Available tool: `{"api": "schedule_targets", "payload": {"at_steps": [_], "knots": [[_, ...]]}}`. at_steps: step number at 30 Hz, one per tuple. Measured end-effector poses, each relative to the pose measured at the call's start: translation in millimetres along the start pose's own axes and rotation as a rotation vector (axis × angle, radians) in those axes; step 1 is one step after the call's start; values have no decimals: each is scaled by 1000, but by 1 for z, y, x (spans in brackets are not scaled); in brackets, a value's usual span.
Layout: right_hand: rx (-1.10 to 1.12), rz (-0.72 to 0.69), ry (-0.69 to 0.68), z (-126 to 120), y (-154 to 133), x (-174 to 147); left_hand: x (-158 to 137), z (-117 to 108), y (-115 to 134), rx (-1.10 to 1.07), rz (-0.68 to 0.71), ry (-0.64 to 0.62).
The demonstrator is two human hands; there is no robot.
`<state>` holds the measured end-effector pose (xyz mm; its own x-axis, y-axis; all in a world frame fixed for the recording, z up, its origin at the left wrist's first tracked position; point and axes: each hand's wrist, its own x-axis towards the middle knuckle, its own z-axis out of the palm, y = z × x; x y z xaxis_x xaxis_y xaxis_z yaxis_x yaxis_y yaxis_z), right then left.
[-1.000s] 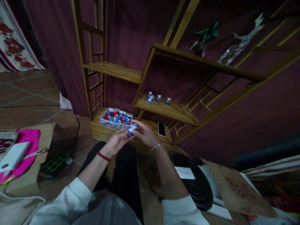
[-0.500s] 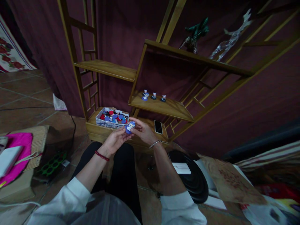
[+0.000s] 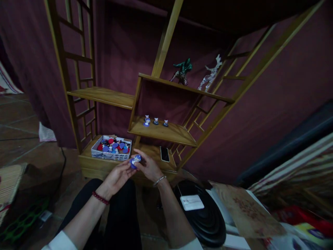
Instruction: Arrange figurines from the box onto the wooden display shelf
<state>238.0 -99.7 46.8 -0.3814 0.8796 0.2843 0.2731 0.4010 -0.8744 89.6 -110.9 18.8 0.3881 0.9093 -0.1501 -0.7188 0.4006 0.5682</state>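
Note:
A small purple-and-white figurine [image 3: 135, 161] is held in front of the shelf's lower edge. My right hand [image 3: 148, 166] grips it from the right, thumb across its front. From the left, the fingertips of my left hand [image 3: 118, 176] close on its purple base. Just beyond my hands stands a white box [image 3: 110, 155] full of similar figurines in red, blue, purple and black. On the middle shelf [image 3: 166, 133] a purple figurine [image 3: 146, 122] sits in front of a dark one [image 3: 146, 117], with two more dark figurines [image 3: 156, 121] to the right.
A phone [image 3: 164, 154] lies on the bottom shelf, right of my hands. Higher up stand a green statuette [image 3: 182, 71] and a clear deer figure [image 3: 211, 73]. On the floor at right are a black round object [image 3: 205, 222] and a brown printed sheet [image 3: 247, 208].
My view has tilted up and turned right, so shelf and hands appear lower and further left. Both hands still hold the purple figurine in nearly the same grip.

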Motion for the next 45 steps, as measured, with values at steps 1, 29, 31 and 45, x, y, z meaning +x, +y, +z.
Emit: {"api": "schedule_targets", "payload": {"at_steps": [1,29,31,45], "knots": [[-3,2,11,-2,1,-1,1,1,-1,-5,-1,8],[-96,-29,156,14,-4,5,-10,8,14,42,130,-45],[-72,-19,165,18,-8,4,-14,6,16,60,140,-83],[97,25,149,44,-25,-1,-46,14,33,199,119,-46]]}}
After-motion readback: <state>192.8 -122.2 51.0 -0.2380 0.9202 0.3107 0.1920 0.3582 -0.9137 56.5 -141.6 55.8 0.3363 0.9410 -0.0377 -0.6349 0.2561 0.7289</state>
